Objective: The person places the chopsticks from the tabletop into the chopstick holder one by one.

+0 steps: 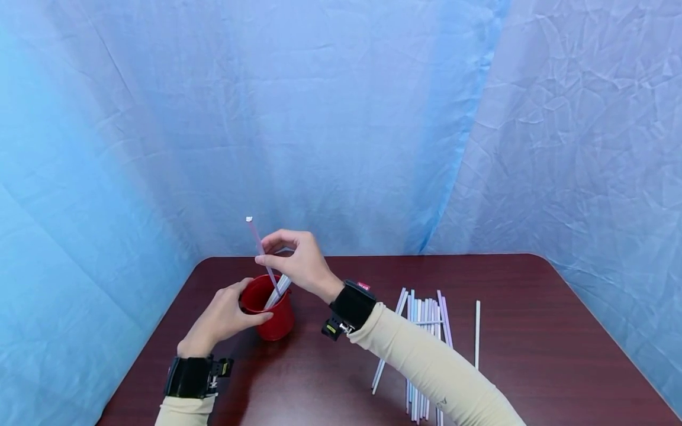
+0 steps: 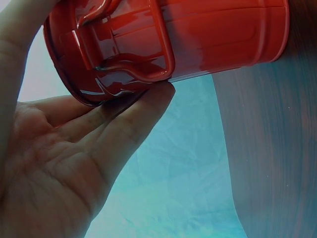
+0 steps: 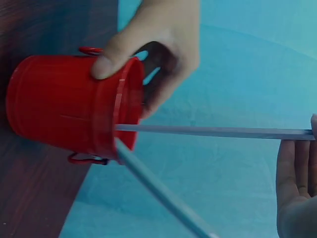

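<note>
A small red bucket (image 1: 270, 312) of glossy moulded plastic, ribbed round its wall and fitted with looped side handles, stands upright on my dark wood-grain tabletop (image 1: 533, 307), near the far left corner. My left hand (image 1: 224, 319) steadies it: the thumb lies over the rim and the fingers (image 2: 133, 124), nearly straight, press against the wall just under a handle, as the left wrist view shows.

My right hand (image 1: 298, 260) hovers above the bucket's mouth, its fingers curled in a pinch round a thin pink straw (image 1: 261, 248), a slim smooth tube that slants up and to the left with its lower end inside the bucket. Pale straws (image 1: 279, 290) already lean inside the bucket, their tops resting against the rim on the right side. In the right wrist view one long straw (image 3: 213, 132) runs level from the bucket's mouth to my fingertips, while another (image 3: 158, 191) angles out of it toward the camera.

Toward the right side of the tabletop lies a loose pile of straws (image 1: 426, 331), white, pale blue and lilac, mostly parallel and pointing from the near edge to the far edge, partly covered by my cream sleeve (image 1: 426, 367). One white straw (image 1: 477, 334) lies alone just right of the pile. Crinkled blue sheeting (image 1: 341, 118) hangs behind the tabletop.
</note>
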